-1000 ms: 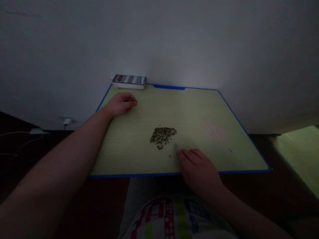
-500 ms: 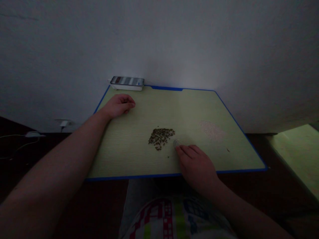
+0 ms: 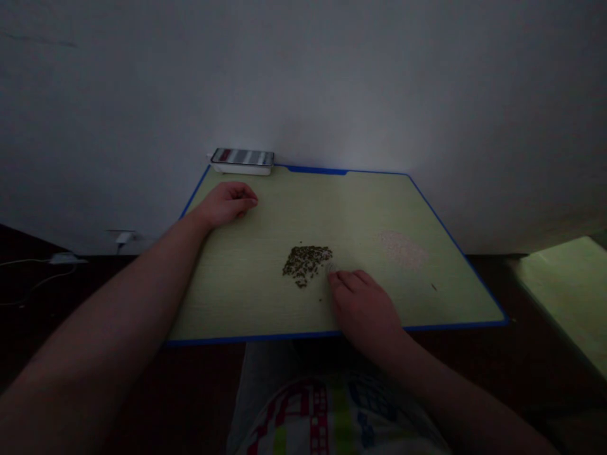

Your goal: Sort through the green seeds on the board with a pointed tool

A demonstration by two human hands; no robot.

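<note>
My right hand (image 3: 363, 309) is at the front of the board, its fingers pinched on a small pale, shiny tool (image 3: 331, 268). Much of that tool is hidden, and its kind is not clear. Its tip is close to the right edge of a heap of dark brown-green grains (image 3: 306, 262), with light grains showing among them. My left hand (image 3: 232, 202) rests at the back left with fingers curled in and thumb against them; nothing shows in it. Over to the right lies a spread of pale, rice-like grains (image 3: 403, 248).
The pale yellow-green tabletop (image 3: 332, 212) has a blue rim and stands against a grey wall. A phone (image 3: 243, 156) lies on a white box (image 3: 241, 169) at the back left corner. One dark sliver (image 3: 434, 287) is near the right edge. A wall plug (image 3: 124, 238) is at left.
My right hand has shifted slightly left with the pale tool, nearer the dark heap. My left hand stays in place. The view has tilted up a little.
</note>
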